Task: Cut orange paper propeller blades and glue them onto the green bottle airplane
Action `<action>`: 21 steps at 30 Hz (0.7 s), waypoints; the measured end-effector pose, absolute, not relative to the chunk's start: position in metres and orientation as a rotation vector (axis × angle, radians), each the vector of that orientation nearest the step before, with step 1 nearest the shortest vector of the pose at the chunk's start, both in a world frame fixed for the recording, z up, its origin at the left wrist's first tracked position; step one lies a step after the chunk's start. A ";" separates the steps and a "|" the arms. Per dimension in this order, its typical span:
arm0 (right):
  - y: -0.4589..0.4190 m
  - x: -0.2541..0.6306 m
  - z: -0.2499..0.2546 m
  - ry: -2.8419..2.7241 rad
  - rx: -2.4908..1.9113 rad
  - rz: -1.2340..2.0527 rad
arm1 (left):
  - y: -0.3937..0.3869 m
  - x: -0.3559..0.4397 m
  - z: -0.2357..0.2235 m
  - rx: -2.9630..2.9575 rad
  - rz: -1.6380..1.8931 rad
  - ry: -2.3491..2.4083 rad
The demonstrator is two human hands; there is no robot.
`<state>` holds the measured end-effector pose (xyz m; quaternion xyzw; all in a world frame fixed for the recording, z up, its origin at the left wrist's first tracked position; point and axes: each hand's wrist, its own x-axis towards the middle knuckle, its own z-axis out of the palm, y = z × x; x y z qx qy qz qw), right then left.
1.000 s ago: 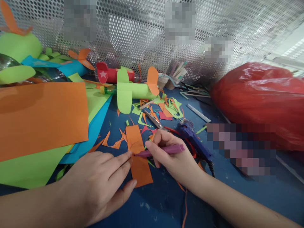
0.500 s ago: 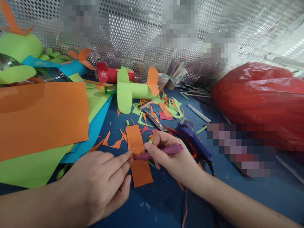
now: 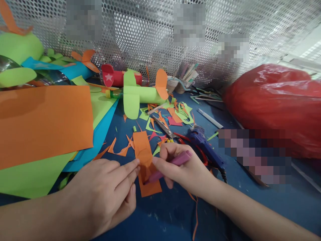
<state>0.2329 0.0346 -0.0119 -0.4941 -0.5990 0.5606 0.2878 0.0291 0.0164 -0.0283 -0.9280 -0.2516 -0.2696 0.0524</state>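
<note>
A narrow orange paper strip [image 3: 142,144] lies on the blue table, with a faint curved line drawn across it. My left hand [image 3: 100,192] rests at the strip's left edge, fingers stretched out and fingertips pressing the paper; its thumb is partly tucked beneath. Between the thumb and fingers of my right hand [image 3: 182,165] is a purple marker pen [image 3: 157,174], tilted, its tip at the lower part of the strip. Scissors [image 3: 164,127] with red handles and a blue glue gun [image 3: 204,144] lie just beyond my right hand.
Large orange sheets [image 3: 45,124] overlap green and blue paper at left. Behind the strip stands a green paper-covered bottle plane [image 3: 145,94], near a red one [image 3: 122,78]. Paper scraps [image 3: 175,115] litter the middle. A red plastic bag [image 3: 273,107] bulges at right, before a perforated metal screen [image 3: 140,30].
The marker tip has moved down the orange strip, from beside my left fingertips to the lower part. My right hand has shifted slightly downward; my left hand stays in place.
</note>
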 end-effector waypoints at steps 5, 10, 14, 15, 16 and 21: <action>0.034 0.235 -0.012 -1.607 -1.340 1.531 | 0.017 0.030 -0.028 -2.830 -0.793 -0.753; 0.035 0.235 -0.009 -1.586 -1.368 1.572 | 0.016 0.029 -0.028 -2.814 -0.791 -0.766; 0.036 0.235 -0.007 -1.575 -1.382 1.604 | 0.017 0.029 -0.027 -2.815 -0.768 -0.752; 0.036 0.235 -0.007 -1.575 -1.378 1.609 | 0.017 0.029 -0.026 -2.820 -0.764 -0.748; 0.036 0.235 -0.007 -1.578 -1.370 1.610 | 0.018 0.029 -0.026 -2.819 -0.763 -0.748; 0.037 0.236 -0.006 -1.619 -1.367 1.582 | 0.017 0.029 -0.025 -2.814 -0.754 -0.732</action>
